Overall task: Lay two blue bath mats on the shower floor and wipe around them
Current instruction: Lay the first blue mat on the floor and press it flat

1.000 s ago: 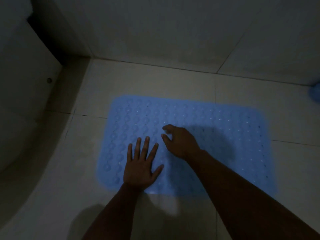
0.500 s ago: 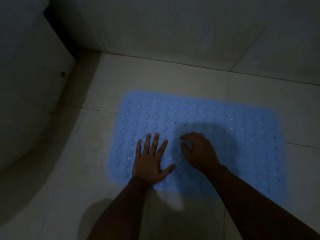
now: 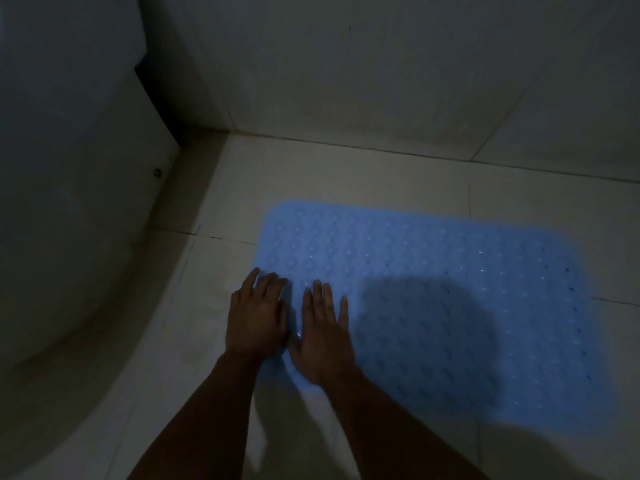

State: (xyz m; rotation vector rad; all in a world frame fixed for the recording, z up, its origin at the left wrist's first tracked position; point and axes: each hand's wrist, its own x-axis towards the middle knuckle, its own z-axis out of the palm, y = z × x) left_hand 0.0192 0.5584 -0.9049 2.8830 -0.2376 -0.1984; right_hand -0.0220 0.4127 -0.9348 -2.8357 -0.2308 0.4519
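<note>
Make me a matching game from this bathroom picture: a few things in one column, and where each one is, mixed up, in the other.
Things:
1. blue bath mat
2. left hand
3. right hand
4. white curved fixture

Places:
A. flat on the mat, well inside its left edge
B. along the left side of the view
C. spread on the floor tiles
D. over the mat's left edge, fingers on the mat

Pairs: 1-C, 2-D, 3-A, 4-B
</note>
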